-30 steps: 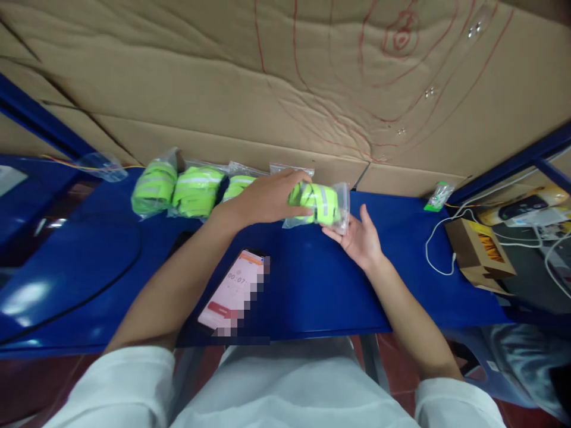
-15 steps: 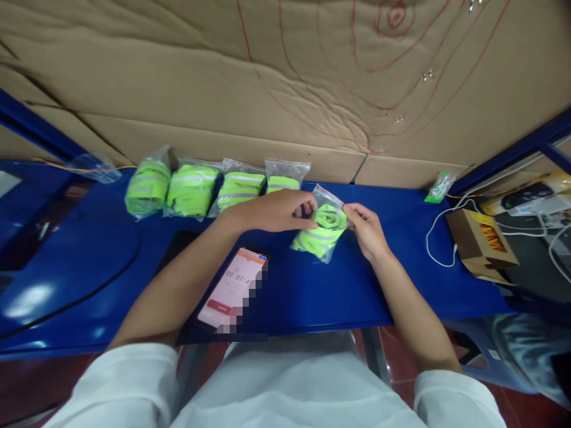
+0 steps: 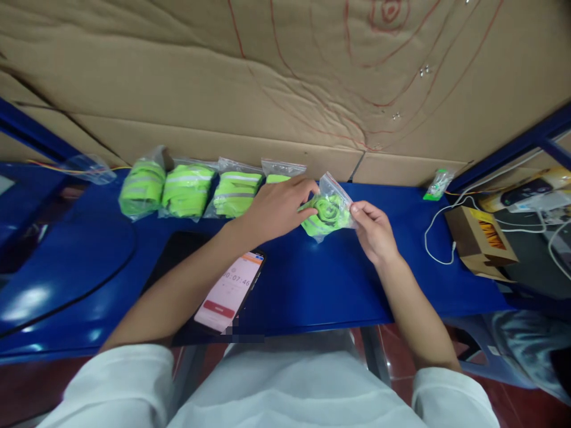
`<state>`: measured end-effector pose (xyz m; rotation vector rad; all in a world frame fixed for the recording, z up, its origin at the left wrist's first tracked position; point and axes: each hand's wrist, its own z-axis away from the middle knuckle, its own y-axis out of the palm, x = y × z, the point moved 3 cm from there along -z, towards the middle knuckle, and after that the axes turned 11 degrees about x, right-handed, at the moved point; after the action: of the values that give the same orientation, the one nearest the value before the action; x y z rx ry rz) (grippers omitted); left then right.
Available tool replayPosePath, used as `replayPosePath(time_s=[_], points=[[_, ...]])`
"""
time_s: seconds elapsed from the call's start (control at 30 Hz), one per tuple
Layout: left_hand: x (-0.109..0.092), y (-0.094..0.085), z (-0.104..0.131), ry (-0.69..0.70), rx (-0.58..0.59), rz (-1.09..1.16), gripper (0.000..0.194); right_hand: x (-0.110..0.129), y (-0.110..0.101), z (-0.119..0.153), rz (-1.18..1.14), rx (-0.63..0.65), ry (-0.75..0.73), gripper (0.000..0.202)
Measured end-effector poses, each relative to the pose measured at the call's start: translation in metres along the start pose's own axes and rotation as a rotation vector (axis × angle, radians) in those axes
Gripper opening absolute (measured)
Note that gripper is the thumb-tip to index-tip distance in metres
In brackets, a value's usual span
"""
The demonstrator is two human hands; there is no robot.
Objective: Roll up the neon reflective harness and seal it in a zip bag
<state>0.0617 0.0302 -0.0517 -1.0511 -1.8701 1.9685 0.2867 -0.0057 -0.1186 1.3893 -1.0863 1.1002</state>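
From the head view, both hands pinch one clear plastic bag (image 3: 329, 209) stuffed with neon green straps, the left hand (image 3: 277, 205) closed on its left edge and the right hand (image 3: 373, 229) on its right, just above the blue desk (image 3: 312, 285). Four filled bags (image 3: 187, 189) line the desk's far edge against the cardboard wall (image 3: 223, 89). A phone (image 3: 228, 291) lies under the left forearm.

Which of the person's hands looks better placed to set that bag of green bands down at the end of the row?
Probably the left hand: it grips the bag on the side nearest the row of filled bags. The right hand pinches its far edge.
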Motion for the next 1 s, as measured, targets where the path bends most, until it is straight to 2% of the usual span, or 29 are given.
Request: replayPosePath(time_s=[0.07,0.13,0.23,0.33,0.43,0.6,0.73,0.9,1.0], points=[[-0.006,-0.005,0.006,-0.106,-0.052,0.027,0.032,0.000,0.006,0.001,-0.121,0.032,0.070,0.026],[-0.013,-0.007,0.010,-0.105,-0.046,0.140,0.027,0.001,0.011,0.004,-0.156,0.053,0.114,0.028],[-0.026,-0.004,0.015,0.073,0.145,0.327,0.031,0.001,0.020,0.010,-0.145,0.142,0.155,0.028],[-0.029,0.001,0.018,0.135,0.257,0.336,0.034,-0.002,0.031,0.016,-0.079,0.249,0.163,0.028],[-0.027,0.004,0.018,0.154,0.272,0.336,0.035,-0.005,0.037,0.019,-0.093,0.270,0.183,0.027],[-0.026,0.005,0.017,0.211,0.319,0.412,0.030,-0.009,0.036,0.016,-0.117,0.356,0.312,0.034],[-0.025,0.005,0.021,0.223,0.358,0.431,0.028,-0.011,0.034,0.015,-0.077,0.428,0.286,0.033],[-0.021,0.007,0.039,0.264,0.366,0.505,0.032,-0.013,0.042,0.020,-0.050,0.565,0.249,0.030],[-0.016,0.013,0.055,0.228,0.326,0.590,0.031,-0.015,0.048,0.025,-0.032,0.579,0.262,0.028]])
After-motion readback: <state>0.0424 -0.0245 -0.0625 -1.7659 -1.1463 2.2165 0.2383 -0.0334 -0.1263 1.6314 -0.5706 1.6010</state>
